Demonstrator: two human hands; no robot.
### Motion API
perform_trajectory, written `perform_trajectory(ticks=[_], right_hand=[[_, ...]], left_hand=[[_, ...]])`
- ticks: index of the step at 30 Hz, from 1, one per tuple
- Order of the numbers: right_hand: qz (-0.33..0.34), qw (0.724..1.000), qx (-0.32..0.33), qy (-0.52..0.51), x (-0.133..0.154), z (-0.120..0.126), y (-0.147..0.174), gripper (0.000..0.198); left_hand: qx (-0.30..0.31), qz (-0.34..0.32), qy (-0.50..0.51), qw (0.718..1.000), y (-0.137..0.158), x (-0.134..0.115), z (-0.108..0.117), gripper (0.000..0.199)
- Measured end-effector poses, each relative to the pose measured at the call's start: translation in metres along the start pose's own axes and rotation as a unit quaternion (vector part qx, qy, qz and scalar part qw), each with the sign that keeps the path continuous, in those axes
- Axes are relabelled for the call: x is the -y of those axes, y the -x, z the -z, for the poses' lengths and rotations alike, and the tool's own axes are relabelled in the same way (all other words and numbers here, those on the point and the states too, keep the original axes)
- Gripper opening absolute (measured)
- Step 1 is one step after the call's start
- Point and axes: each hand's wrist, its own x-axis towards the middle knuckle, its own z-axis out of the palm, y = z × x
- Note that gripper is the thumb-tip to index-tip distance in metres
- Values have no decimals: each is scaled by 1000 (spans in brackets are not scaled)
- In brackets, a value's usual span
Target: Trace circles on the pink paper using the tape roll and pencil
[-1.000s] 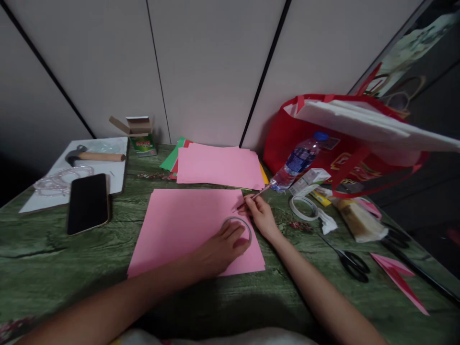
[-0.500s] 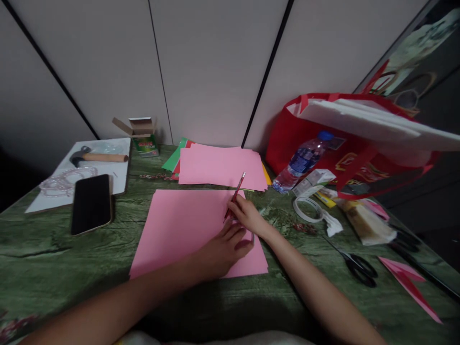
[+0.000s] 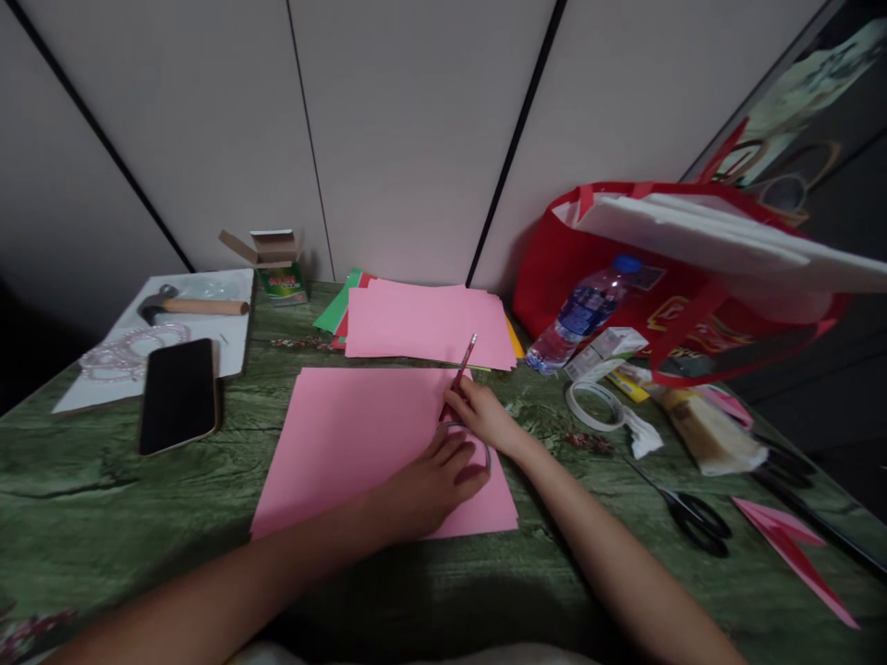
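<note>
A red pencil (image 3: 466, 362) leans up out of my right hand (image 3: 485, 417), which pinches it with the lower end down near the sheet. Under both hands lies a stack of pink paper (image 3: 353, 429). My left hand (image 3: 436, 480) presses on a round, grey-rimmed ring (image 3: 489, 459) near the stack's right side, with its fingers curled over it. Most of the ring is covered by the fingers, so I cannot tell just what it is. The pencil's lower end is by the ring's far edge.
More pink sheets (image 3: 422, 323) lie behind. On the left are a phone (image 3: 178, 397), a hammer (image 3: 200, 306) and an open small box (image 3: 283, 282). A water bottle (image 3: 582, 314), red bag (image 3: 547, 249), tape roll (image 3: 594, 406), scissors (image 3: 697, 522) and folded pink paper (image 3: 790, 550) are on the right.
The pencil and my right hand have shifted slightly to the right along the ring's far edge. My left hand stays in place on the ring.
</note>
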Motion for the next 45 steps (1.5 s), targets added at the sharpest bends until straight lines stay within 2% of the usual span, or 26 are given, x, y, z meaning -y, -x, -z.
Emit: perform_trajectory(ticks=[9, 17, 23, 28, 34, 38, 45], right_hand=[[-21, 999, -31, -12, -7, 11, 8, 25], [-78, 988, -48, -124, -17, 20, 21, 29], [-114, 973, -61, -190, -28, 23, 34, 36], [-127, 960, -79, -237, -32, 27, 45, 35], [-133, 951, -99, -263, -29, 28, 54, 39], [-134, 944, -127, -273, -29, 25, 63, 41], [-161, 925, -186, -289, -22, 21, 84, 45]], left_hand=[[3, -2, 6, 1000, -1, 1, 5, 43], [17, -20, -8, 1000, -1, 1, 13, 42], [0, 2, -8, 1000, -5, 0, 25, 28], [14, 10, 6, 1000, -9, 1, 29, 15], [42, -16, 11, 999, -15, 10, 26, 14], [56, -31, 48, 997, -20, 17, 30, 2], [90, -42, 57, 993, -24, 21, 38, 17]])
